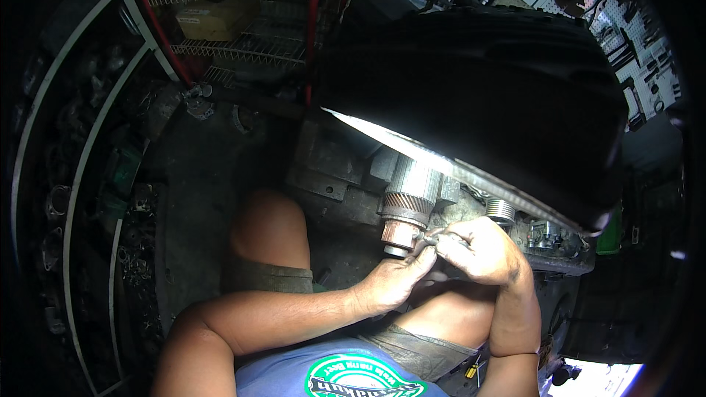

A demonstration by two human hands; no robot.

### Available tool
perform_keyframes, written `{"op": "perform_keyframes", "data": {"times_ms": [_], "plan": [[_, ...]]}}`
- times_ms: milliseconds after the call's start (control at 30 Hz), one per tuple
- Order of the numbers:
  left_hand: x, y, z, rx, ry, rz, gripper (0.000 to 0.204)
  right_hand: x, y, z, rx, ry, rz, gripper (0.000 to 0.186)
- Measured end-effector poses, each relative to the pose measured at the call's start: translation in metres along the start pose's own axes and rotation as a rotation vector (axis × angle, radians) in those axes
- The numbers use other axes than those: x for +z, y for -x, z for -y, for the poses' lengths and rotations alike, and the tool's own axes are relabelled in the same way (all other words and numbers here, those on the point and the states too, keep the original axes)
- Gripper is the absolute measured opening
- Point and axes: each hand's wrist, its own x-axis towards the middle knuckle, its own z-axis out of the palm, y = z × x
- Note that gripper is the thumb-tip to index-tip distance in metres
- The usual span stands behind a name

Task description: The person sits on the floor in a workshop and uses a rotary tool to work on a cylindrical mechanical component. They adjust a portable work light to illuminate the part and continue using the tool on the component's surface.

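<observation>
A motor armature (pixel 409 202) with a ridged metal core, slanted copper windings and a copper commutator (pixel 399 234) points toward me, its upper end between the jaws of a dark metal vise (pixel 334 195). Just right of the commutator, my two hands meet fingertip to fingertip. My left hand (pixel 396 281) is closed in a pinch, thumb pointing up and to the right. Fingers curled, my right hand (pixel 482 251) pinches at the same spot. A small greyish piece shows between the fingertips; it is too small to name. Both palms are hidden.
Over the vise hangs a large black lamp hood (pixel 478 103) with a bright lower edge. A grooved pulley (pixel 501 210) and metal parts lie right of my hands on the bench (pixel 562 261). Wire shelves (pixel 235 49) stand at the far left. A yellow-handled screwdriver (pixel 473 371) lies low right.
</observation>
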Motion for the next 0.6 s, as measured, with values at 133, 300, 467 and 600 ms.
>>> {"op": "perform_keyframes", "data": {"times_ms": [133,300,467,600], "plan": [[-0.007,0.002,-0.007,-0.054,-0.015,0.083,0.059,-0.001,0.000,0.001,-0.006,0.011,0.014,0.029],[-0.008,0.001,-0.005,-0.057,0.065,0.105,0.058,-0.003,0.003,0.006,0.017,-0.031,0.044,0.028],[-0.008,0.002,-0.002,-0.060,0.102,0.065,0.057,-0.004,0.004,0.010,0.015,-0.060,0.072,0.030],[-0.013,0.003,-0.002,-0.084,0.006,0.085,0.056,-0.004,0.004,0.012,0.051,-0.087,0.102,0.032]]}}
